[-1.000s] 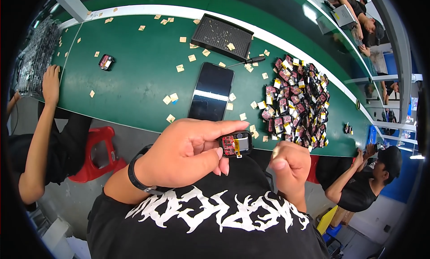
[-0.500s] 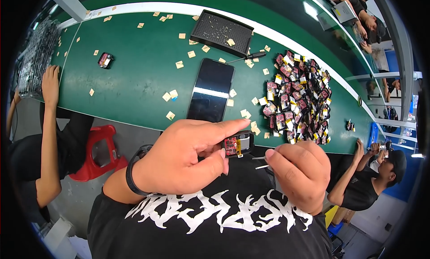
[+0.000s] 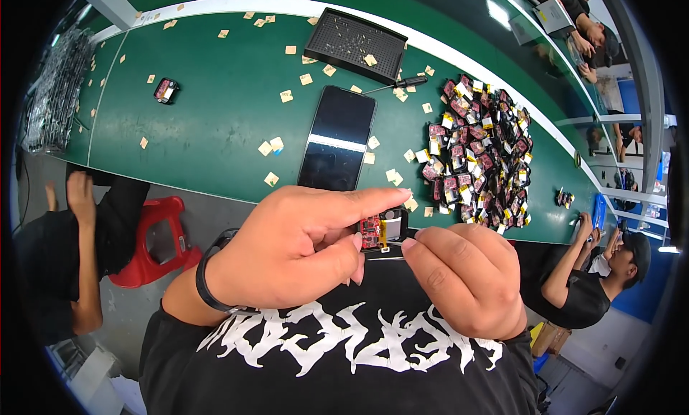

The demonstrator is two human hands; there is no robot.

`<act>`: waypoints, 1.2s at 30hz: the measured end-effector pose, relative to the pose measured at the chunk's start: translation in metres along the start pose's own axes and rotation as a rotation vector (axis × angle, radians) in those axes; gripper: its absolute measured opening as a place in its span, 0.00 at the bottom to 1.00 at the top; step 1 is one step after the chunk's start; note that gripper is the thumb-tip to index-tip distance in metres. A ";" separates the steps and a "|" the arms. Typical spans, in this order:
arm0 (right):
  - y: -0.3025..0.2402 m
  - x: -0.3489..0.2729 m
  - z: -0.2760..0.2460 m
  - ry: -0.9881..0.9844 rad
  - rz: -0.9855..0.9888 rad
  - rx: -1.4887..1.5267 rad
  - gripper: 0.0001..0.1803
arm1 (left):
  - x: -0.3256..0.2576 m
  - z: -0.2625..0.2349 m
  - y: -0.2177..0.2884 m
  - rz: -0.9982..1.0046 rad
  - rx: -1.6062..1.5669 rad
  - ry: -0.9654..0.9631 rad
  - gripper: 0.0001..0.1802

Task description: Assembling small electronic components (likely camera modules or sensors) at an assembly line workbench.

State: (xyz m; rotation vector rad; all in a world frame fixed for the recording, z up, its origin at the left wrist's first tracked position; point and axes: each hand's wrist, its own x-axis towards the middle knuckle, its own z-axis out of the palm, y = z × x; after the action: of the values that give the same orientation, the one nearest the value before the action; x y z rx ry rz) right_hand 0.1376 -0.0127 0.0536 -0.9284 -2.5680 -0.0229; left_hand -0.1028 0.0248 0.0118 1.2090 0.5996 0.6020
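I see the near edge of the green table (image 3: pixel 194 139) running just beyond the fingers, a dark phone (image 3: pixel 337 128) past the left index, a pile of modules (image 3: pixel 477 157) past the right fingertips, and working room on the person's side. The left hand (image 3: pixel 287 243) clamps a small open module (image 3: pixel 383 230) between thumb and fingers, index extended along its far rim; the right hand (image 3: pixel 466 275) pinches a thin metal tool (image 3: pixel 387 258) just beside it. The module exposes a red board (image 3: pixel 370 232) at the left thumb and a silver-grey block (image 3: pixel 393 230) toward the right fingertips.
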 end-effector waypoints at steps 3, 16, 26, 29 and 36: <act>0.000 -0.001 0.001 0.011 -0.011 0.030 0.17 | 0.000 0.000 -0.001 -0.032 -0.054 0.009 0.28; 0.001 0.002 -0.005 -0.047 -0.065 0.101 0.16 | -0.001 -0.003 -0.002 0.002 -0.052 -0.030 0.28; -0.002 0.000 -0.003 0.033 -0.087 0.004 0.15 | -0.002 -0.002 0.003 -0.005 -0.070 0.009 0.25; -0.001 -0.002 -0.003 0.029 -0.087 0.057 0.15 | -0.002 -0.004 0.002 -0.017 -0.058 -0.012 0.26; 0.000 0.000 -0.007 -0.031 -0.113 0.105 0.12 | -0.001 -0.005 0.005 -0.017 0.013 -0.031 0.26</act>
State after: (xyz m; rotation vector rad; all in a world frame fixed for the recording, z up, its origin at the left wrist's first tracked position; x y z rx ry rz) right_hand 0.1408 -0.0137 0.0600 -0.7508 -2.6195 0.0945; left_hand -0.1075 0.0283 0.0160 1.2220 0.5875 0.5649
